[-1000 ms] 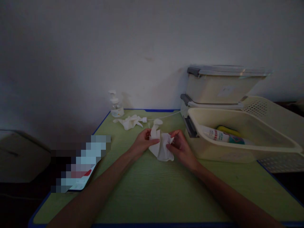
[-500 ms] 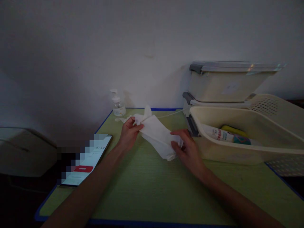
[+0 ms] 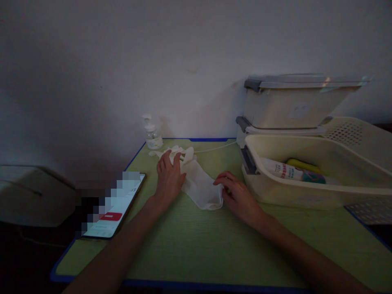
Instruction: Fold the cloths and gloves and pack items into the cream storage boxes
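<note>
A thin white glove (image 3: 200, 185) lies on the green tabletop (image 3: 190, 249), its wide cuff toward the right and its fingers toward the upper left. My left hand (image 3: 169, 175) rests over the finger end with its own fingers spread, touching the crumpled material. At the other end, my right hand (image 3: 239, 198) pinches the cuff's edge between thumb and fingertips. More white glove material shows beyond my left hand; whether it belongs to a second glove I cannot tell.
A clear pump bottle (image 3: 153, 136) stands at the back left. On the left lies a lit phone (image 3: 107, 222). An open cream bin (image 3: 294, 196) holds a white tube (image 3: 284, 170) and a yellow item (image 3: 301, 165). Behind it is a lidded box (image 3: 290, 108).
The glove has come down from between my hands and now lies flatter on the table. My left hand has loosened its pinch and spread its fingers over it.
</note>
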`<state>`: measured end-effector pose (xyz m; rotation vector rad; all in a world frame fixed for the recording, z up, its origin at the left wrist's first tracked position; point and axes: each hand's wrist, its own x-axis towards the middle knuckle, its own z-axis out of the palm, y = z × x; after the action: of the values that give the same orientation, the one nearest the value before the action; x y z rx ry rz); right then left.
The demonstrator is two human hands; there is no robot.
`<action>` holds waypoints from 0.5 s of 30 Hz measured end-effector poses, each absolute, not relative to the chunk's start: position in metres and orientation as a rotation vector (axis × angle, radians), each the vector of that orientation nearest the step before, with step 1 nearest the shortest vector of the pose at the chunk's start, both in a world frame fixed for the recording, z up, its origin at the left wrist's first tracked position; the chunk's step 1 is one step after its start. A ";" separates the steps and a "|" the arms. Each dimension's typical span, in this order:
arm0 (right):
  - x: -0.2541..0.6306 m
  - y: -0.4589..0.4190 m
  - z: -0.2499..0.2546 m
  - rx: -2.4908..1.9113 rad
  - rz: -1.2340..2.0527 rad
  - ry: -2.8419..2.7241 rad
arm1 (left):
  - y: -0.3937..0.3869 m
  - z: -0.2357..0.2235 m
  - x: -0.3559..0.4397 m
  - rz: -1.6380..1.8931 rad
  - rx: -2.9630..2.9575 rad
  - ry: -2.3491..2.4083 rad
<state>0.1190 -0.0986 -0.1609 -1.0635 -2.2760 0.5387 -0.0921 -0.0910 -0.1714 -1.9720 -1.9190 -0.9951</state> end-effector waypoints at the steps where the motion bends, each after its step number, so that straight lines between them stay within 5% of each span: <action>1: 0.120 -0.099 -0.159 -1.077 0.505 -2.313 | -0.092 -0.168 -0.091 -1.040 -2.049 -1.856; 8: 0.125 -0.100 -0.154 -1.199 0.263 -2.529 | -0.110 -0.160 -0.071 -0.808 -3.113 -1.337; 15: 0.126 -0.103 -0.148 -1.070 0.179 -2.580 | -0.118 -0.172 -0.058 -0.728 -3.141 -1.178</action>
<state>0.1256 -0.1033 -0.1481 -1.0698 -2.5804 0.1786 -0.0584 -0.1176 -0.1716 -3.1406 -1.1784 -0.7284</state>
